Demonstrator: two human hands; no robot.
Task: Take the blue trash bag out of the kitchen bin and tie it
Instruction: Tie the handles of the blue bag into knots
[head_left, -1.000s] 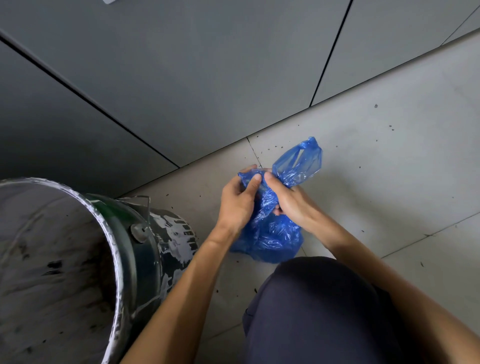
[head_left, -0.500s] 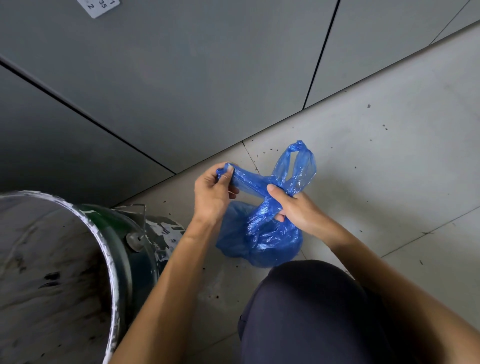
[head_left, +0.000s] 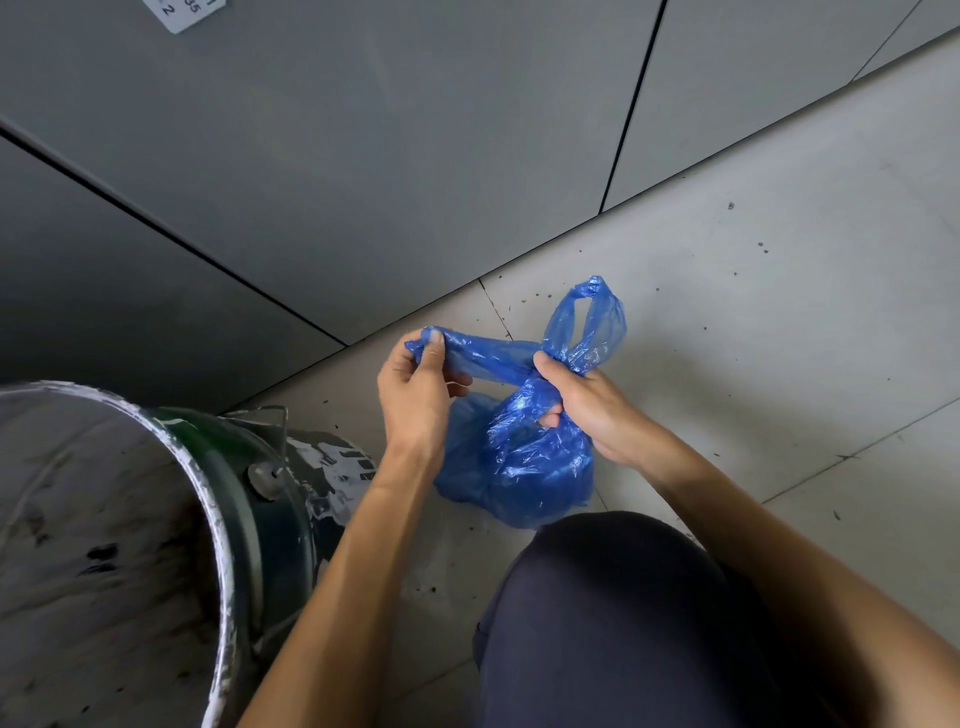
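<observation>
The blue trash bag (head_left: 519, 467) sits on the tiled floor, out of the bin, its body bulging between my wrists. My left hand (head_left: 415, 395) pinches the end of one twisted bag handle and holds it stretched out to the left. My right hand (head_left: 587, 405) grips the bag's gathered neck, thumb on top where the two handles cross. The other handle stands up as a loop (head_left: 592, 322) beyond my right thumb. The kitchen bin (head_left: 228, 519), a paint-smeared metal pail with a green outside, stands at the lower left with no bag in it.
A grey panelled wall (head_left: 415, 156) runs diagonally behind the bag. The pale floor tiles (head_left: 779, 312) are speckled with dark crumbs. My knee in dark trousers (head_left: 623, 623) fills the lower middle, just in front of the bag.
One second ago both hands were bunched together at the bag's neck. My left hand has since drawn one handle out to the left, and it is stretched a little further now.
</observation>
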